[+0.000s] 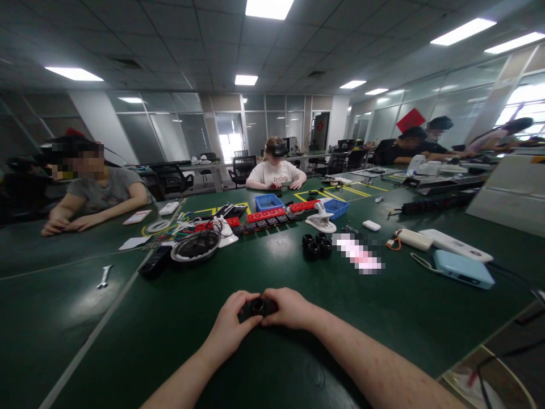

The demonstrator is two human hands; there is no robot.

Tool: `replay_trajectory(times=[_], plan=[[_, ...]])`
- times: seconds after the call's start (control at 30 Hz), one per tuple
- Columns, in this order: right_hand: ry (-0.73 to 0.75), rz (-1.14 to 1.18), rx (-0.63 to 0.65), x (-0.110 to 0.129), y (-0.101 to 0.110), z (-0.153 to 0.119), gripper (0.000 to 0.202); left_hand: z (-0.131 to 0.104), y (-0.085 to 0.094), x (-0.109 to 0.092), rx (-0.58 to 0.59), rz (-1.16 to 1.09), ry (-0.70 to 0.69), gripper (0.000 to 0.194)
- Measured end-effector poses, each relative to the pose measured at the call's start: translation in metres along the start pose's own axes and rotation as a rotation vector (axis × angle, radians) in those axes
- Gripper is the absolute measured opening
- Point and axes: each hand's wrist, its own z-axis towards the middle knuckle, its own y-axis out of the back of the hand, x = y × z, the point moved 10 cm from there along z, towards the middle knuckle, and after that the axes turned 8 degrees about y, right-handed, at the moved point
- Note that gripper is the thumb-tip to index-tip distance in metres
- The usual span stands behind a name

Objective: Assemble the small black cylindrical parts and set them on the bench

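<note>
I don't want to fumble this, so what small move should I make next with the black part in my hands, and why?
I'd perhaps ease your right hand back slightly while your left hand keeps its pinch: fingers of both hands cover the black round part's sides, leaving mainly its open middle in view.

Left hand [230,318] and right hand [292,308] kinda hide parts of the black ring [258,306], forearms [187,372] run off the bottom, pink-and-white item [357,254] is pixel mush.
</note>
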Motion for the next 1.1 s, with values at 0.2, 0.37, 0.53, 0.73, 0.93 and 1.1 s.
replay_trajectory(times=[0.2,0.37,0.53,0.73,0.93,1.1], plan=[[-0.062,-0.189,-0.091,0.009,-0.002,0.001,0.043,-0.001,0.004,0.003,-0.099,0.043,0.055,0.025],[0.069,-0.038,-0.059,0.017,0.005,-0.002,0.06,0.0,0.0,0.002,-0.041,-0.005,0.002,0.03],[0.139,0.089,0.073,0.012,0.004,-0.005,0.038,0.001,-0.003,0.003,0.004,-0.049,-0.041,0.035],[-0.022,-0.047,-0.021,-0.001,-0.001,0.002,0.042,0.0,-0.001,0.001,-0.034,-0.002,-0.008,0.028],[-0.047,-0.2,-0.019,0.009,-0.005,0.002,0.06,-0.002,-0.002,-0.004,-0.039,0.033,-0.004,0.023],[0.019,-0.073,-0.064,0.02,0.015,-0.011,0.085,0.0,0.0,-0.001,-0.063,0.051,-0.022,0.034]])
